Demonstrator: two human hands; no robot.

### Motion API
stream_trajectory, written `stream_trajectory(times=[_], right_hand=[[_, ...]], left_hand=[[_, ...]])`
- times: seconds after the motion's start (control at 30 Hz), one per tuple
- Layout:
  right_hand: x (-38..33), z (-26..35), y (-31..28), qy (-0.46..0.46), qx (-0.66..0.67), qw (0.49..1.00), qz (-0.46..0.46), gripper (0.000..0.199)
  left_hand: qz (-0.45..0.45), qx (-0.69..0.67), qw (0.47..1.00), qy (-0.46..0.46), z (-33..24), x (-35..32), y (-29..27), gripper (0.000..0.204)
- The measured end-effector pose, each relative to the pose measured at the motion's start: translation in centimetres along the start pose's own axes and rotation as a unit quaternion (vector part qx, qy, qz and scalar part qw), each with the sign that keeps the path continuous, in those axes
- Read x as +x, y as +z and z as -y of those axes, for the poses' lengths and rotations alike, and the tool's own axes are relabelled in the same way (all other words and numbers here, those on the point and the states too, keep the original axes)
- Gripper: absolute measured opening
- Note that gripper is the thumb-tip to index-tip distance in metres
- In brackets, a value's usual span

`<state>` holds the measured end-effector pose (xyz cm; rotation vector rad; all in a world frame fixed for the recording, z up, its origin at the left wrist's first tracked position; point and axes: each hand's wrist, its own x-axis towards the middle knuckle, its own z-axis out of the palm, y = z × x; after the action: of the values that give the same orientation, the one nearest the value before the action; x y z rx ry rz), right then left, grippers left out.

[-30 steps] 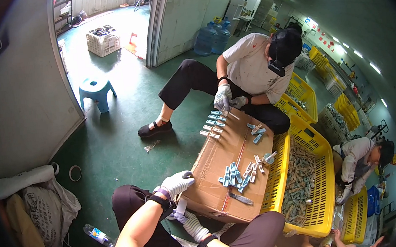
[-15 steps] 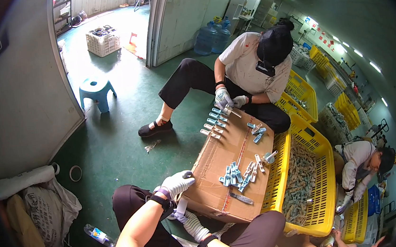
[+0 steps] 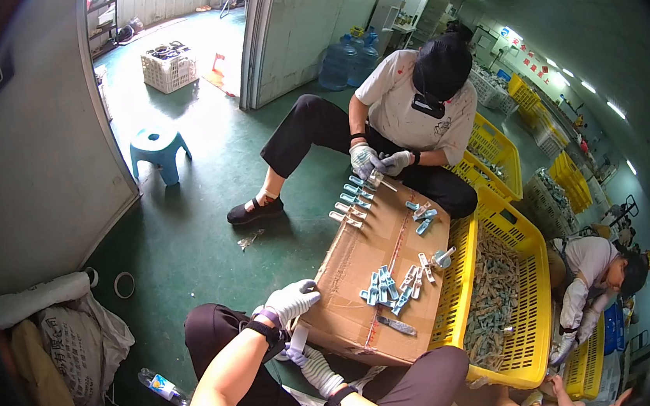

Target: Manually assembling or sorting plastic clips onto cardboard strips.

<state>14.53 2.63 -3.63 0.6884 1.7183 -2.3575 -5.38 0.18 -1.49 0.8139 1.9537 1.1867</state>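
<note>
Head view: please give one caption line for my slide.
Gloved left hand grips cardboard box corner; right hand below; blue clips on top.

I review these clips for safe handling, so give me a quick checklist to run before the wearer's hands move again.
1. Both hands gloved: ok; left hand, right hand.
2. Left hand on the box edge: ok.
3. Right hand's grip: cannot tell, it sits under the box edge.
4. Clips within reach on the box: ok.
5. Co-worker's hands apart from the wearer's: ok.
6. Yellow crate beside the box: ok.
</note>
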Motion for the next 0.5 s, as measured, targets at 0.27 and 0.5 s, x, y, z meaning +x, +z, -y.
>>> stream_trajectory(times=[0.27, 0.5], right_hand=[[0.2, -0.4, -0.2, 0.004, 0.014, 1.000, 0.004, 0.034], [-0.1, 0.1, 0.0, -0.004, -0.001, 1.000, 0.001, 0.033]], left_hand=[[0.005, 0.009, 1.000, -0.001, 0.7, 0.5, 0.2, 0.049], [-0.002, -0.001, 1.000, 0.001, 0.7, 0.4, 0.4, 0.049]])
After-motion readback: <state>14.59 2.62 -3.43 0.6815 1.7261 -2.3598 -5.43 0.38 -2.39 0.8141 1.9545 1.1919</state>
